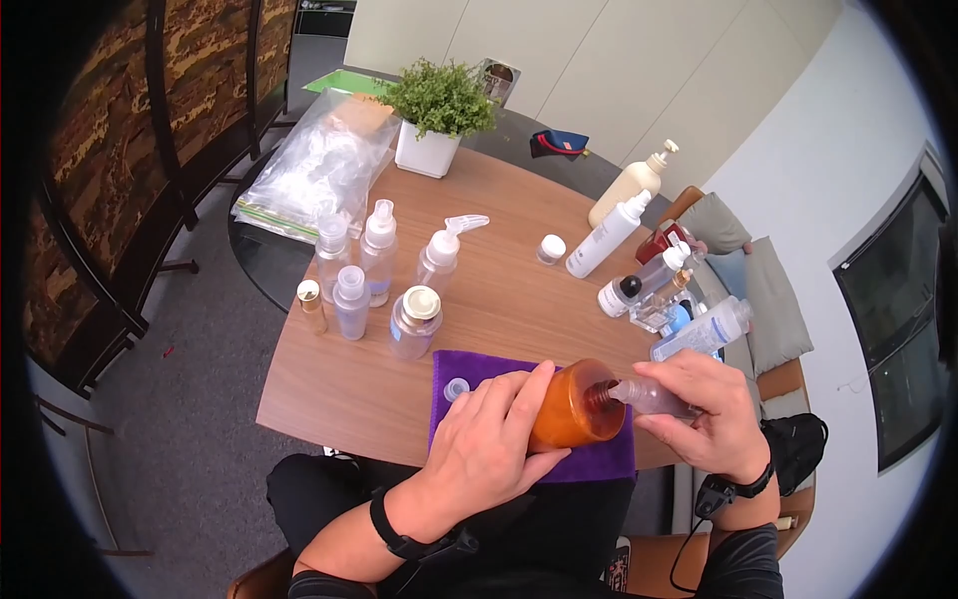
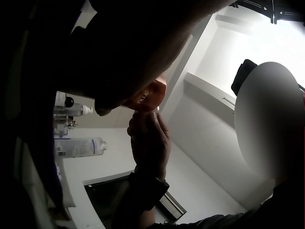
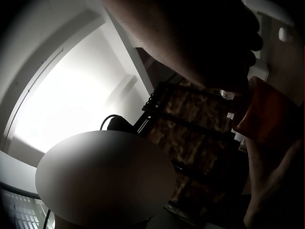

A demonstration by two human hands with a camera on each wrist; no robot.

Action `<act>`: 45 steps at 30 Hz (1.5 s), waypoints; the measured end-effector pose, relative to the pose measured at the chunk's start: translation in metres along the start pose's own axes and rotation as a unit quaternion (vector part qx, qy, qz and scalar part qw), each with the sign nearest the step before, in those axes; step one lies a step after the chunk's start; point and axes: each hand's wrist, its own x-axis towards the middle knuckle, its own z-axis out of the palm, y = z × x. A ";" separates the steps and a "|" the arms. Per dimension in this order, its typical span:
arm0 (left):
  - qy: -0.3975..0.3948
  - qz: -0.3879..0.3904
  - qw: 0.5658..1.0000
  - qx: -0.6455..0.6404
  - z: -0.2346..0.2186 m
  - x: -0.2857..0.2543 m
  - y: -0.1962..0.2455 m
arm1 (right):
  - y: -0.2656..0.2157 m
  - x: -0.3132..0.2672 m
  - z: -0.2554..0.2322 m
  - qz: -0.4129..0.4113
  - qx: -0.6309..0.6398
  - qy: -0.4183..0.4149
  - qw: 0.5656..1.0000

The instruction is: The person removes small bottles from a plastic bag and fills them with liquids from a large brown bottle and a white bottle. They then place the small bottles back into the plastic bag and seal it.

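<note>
My left hand [image 1: 484, 436] grips an amber bottle [image 1: 564, 414] tipped onto its side above a purple cloth [image 1: 607, 461], its threaded neck facing right. Between the thumb and fingers of my right hand [image 1: 720, 409] is a small clear bottle [image 1: 654, 397], also lying sideways. The two mouths meet, the clear one right at the amber neck. A small translucent cap [image 1: 456, 388] lies on the cloth beside my left fingers. In the left wrist view pale lettering shows on the amber bottle [image 2: 151, 97]. The right wrist view has the amber bottle [image 3: 267, 114] dark at the right.
Several clear bottles, among them a pump bottle [image 1: 439, 262] and a cream-lidded jar [image 1: 410, 334], stand on the left of the table [image 1: 499, 215]. More bottles, including a white spray bottle [image 1: 607, 238], line the right edge. Behind are a potted plant [image 1: 436, 105] and a plastic bag [image 1: 317, 160].
</note>
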 end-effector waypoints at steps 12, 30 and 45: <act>0.004 0.004 1.000 0.002 0.000 0.001 0.000 | -0.004 0.002 -0.003 0.001 -0.016 -0.006 1.000; 0.004 0.007 1.000 -0.002 0.000 0.000 -0.001 | -0.014 0.012 -0.012 -0.006 -0.064 -0.034 0.997; 0.003 0.008 1.000 0.000 0.000 0.001 0.000 | -0.023 0.022 -0.024 -0.010 -0.111 -0.078 0.991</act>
